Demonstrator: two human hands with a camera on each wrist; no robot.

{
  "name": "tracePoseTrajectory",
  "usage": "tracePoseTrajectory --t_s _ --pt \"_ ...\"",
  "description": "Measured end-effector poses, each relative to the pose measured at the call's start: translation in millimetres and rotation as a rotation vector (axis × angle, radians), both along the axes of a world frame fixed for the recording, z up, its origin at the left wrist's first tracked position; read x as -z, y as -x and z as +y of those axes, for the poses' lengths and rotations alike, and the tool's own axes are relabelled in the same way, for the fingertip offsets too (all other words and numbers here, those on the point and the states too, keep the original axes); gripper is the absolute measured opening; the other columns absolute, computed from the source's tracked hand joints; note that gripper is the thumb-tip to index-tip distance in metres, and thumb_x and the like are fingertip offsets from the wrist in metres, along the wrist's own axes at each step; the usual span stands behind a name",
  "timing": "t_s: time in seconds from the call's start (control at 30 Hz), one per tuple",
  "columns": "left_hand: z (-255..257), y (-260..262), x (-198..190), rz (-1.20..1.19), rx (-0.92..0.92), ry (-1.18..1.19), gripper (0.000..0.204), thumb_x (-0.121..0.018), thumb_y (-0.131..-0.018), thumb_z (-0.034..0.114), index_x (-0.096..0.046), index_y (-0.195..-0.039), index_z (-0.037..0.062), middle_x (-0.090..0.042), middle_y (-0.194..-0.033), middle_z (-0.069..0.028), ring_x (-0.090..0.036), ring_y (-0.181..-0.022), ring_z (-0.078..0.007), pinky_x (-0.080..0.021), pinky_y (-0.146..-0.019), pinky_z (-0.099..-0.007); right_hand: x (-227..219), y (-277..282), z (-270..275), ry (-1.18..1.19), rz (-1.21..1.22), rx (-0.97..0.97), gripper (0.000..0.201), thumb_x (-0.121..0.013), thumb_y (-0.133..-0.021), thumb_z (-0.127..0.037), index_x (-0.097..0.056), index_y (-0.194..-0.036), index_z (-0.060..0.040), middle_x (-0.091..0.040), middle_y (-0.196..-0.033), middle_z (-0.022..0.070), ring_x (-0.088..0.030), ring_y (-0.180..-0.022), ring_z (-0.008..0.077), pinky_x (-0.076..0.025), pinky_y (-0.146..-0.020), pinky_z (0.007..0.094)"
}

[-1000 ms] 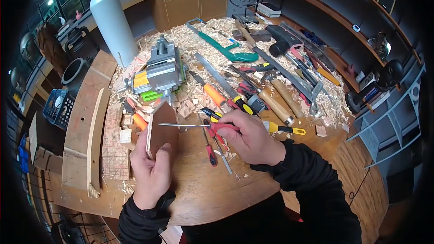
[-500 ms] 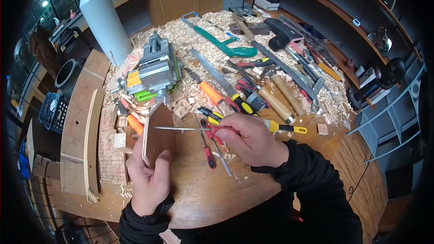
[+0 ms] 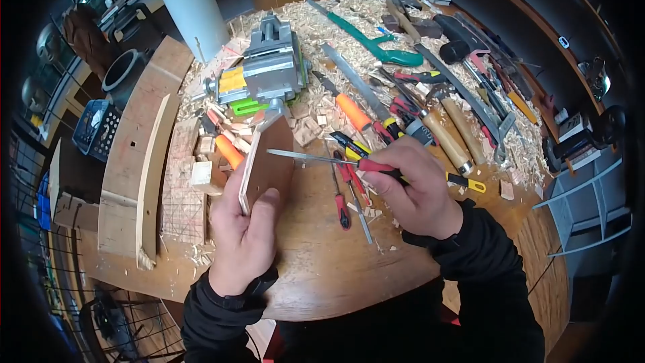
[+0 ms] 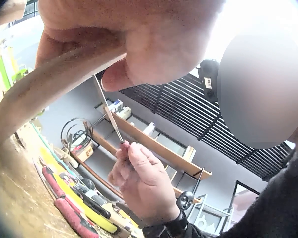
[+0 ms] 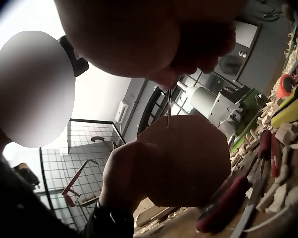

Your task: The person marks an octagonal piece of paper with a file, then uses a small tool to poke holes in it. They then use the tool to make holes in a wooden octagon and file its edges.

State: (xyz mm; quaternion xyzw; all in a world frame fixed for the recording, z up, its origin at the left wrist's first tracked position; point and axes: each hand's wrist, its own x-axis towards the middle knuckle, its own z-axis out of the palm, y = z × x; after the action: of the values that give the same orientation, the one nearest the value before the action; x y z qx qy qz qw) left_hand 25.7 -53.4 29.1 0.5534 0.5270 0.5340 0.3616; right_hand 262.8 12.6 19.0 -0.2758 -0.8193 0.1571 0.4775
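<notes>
My left hand (image 3: 242,249) grips the lower edge of a thin wooden board (image 3: 274,154), holding it upright above the table, thumb on its right face. In the right wrist view the board (image 5: 188,163) shows an angular, many-sided outline. My right hand (image 3: 420,191) holds a slim file (image 3: 302,156) by its red and black handle. The file's flat metal blade points left, and its tip overlaps the board's face in the head view. From the left wrist, the right hand (image 4: 146,181) appears beyond the board, fingers curled round the handle.
Red-handled tools (image 3: 342,212) lie on the table (image 3: 322,282) below the hands. A metal vise (image 3: 272,70) stands behind the board among shavings. Saws, files, a mallet (image 3: 457,40) and chisels spread to the right; curved planks (image 3: 148,181) lie left.
The head view has shifted, so the scene sits further right and higher. Both hands keep their holds. The file now slopes more, its handle lower than its tip.
</notes>
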Motion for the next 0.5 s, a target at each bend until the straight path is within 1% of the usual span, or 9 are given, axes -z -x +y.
tracePoseTrajectory --t_s 0.07,0.1,0.13,0.2,0.23,0.3,0.33,0.4,0.5 --pt "3.5 0.1 -3.4 0.056 0.034 -0.07 0.045 -0.05 -0.092 0.001 -0.048 -0.136 -0.0056 -0.065 -0.109 -0.0112 -0.06 -0.096 -0.0148 -0.047 -0.087 -0.0278 0.1 0.0 2.2 -0.016 0.043 0.024 0.015 -0.07 -0.085 -0.006 -0.063 -0.095 0.0008 -0.063 -0.081 0.0116 -0.059 -0.065 0.028 -0.046 -0.059 0.035" --pt "4.5 0.5 -1.6 0.061 0.035 -0.091 0.045 -0.05 -0.093 0.003 -0.047 -0.136 -0.0059 -0.065 -0.111 -0.0118 -0.059 -0.097 -0.0146 -0.046 -0.087 -0.0277 1.9 -1.9 -0.6 0.129 0.038 0.023 0.014 -0.07 -0.086 -0.006 -0.063 -0.095 0.0009 -0.062 -0.079 0.012 -0.059 -0.064 0.0274 -0.046 -0.059 0.035" --pt "5.4 0.6 -2.0 0.065 0.039 -0.088 0.045 -0.05 -0.093 0.003 -0.047 -0.136 -0.0059 -0.065 -0.111 -0.0118 -0.059 -0.097 -0.0146 -0.046 -0.087 -0.0277 2.1 -4.8 0.3 0.131 0.043 0.027 0.014 -0.07 -0.086 -0.006 -0.063 -0.095 0.0009 -0.062 -0.079 0.012 -0.059 -0.064 0.0274 -0.046 -0.059 0.035" --pt "4.2 0.3 -0.3 0.096 0.058 -0.124 0.045 -0.05 -0.093 0.003 -0.046 -0.137 -0.0064 -0.064 -0.112 -0.0118 -0.059 -0.098 -0.0144 -0.046 -0.088 -0.0277 2.8 -9.2 -0.7 0.347 -0.059 -0.014 0.013 -0.07 -0.086 -0.008 -0.063 -0.094 0.0001 -0.061 -0.077 0.0119 -0.059 -0.063 0.0268 -0.045 -0.058 0.0343" --pt "3.1 -0.3 0.4 0.097 0.057 -0.115 0.045 -0.05 -0.093 0.003 -0.046 -0.137 -0.0064 -0.064 -0.112 -0.0118 -0.059 -0.098 -0.0144 -0.046 -0.088 -0.0277 2.5 -8.1 -2.6 0.355 -0.058 -0.016 0.013 -0.07 -0.086 -0.008 -0.063 -0.094 0.0001 -0.061 -0.077 0.0119 -0.059 -0.063 0.0268 -0.045 -0.058 0.0343" --pt "3.3 -0.7 -1.5 0.071 0.043 -0.098 0.044 -0.049 -0.093 0.004 -0.046 -0.136 -0.0069 -0.064 -0.112 -0.0115 -0.058 -0.098 -0.0148 -0.046 -0.088 -0.028 -1.1 -3.0 -2.5 0.166 0.019 0.037 0.012 -0.071 -0.084 -0.005 -0.065 -0.093 -0.0014 -0.059 -0.076 0.0114 -0.058 -0.064 0.0252 -0.045 -0.058 0.0331" --pt "4.6 1.3 -1.5 0.074 0.039 -0.101 0.044 -0.049 -0.093 0.004 -0.046 -0.136 -0.0069 -0.064 -0.112 -0.0115 -0.058 -0.098 -0.0148 -0.046 -0.088 -0.028 -1.6 -1.0 -0.8 0.163 0.021 0.033 0.012 -0.071 -0.084 -0.005 -0.065 -0.093 -0.0014 -0.059 -0.076 0.0114 -0.058 -0.064 0.0252 -0.045 -0.058 0.0331" --pt "6.5 5.3 1.2 0.037 0.054 -0.093 0.044 -0.05 -0.094 0.005 -0.046 -0.136 -0.0066 -0.064 -0.111 -0.0105 -0.058 -0.097 -0.0145 -0.046 -0.086 -0.0277 -1.0 0.6 0.7 -0.027 0.06 0.012 0.016 -0.072 -0.081 -0.002 -0.066 -0.095 -0.0025 -0.059 -0.078 0.0108 -0.057 -0.066 0.0238 -0.044 -0.058 0.0321" --pt "4.9 3.6 0.8 0.015 0.052 -0.065 0.043 -0.051 -0.095 0.007 -0.047 -0.136 -0.0063 -0.064 -0.109 -0.0095 -0.057 -0.096 -0.0139 -0.046 -0.085 -0.0271 3.9 -2.5 0.2 -0.094 0.051 0.043 0.019 -0.073 -0.078 0.001 -0.067 -0.096 -0.0023 -0.059 -0.08 0.0107 -0.057 -0.068 0.0229 -0.044 -0.058 0.0323"
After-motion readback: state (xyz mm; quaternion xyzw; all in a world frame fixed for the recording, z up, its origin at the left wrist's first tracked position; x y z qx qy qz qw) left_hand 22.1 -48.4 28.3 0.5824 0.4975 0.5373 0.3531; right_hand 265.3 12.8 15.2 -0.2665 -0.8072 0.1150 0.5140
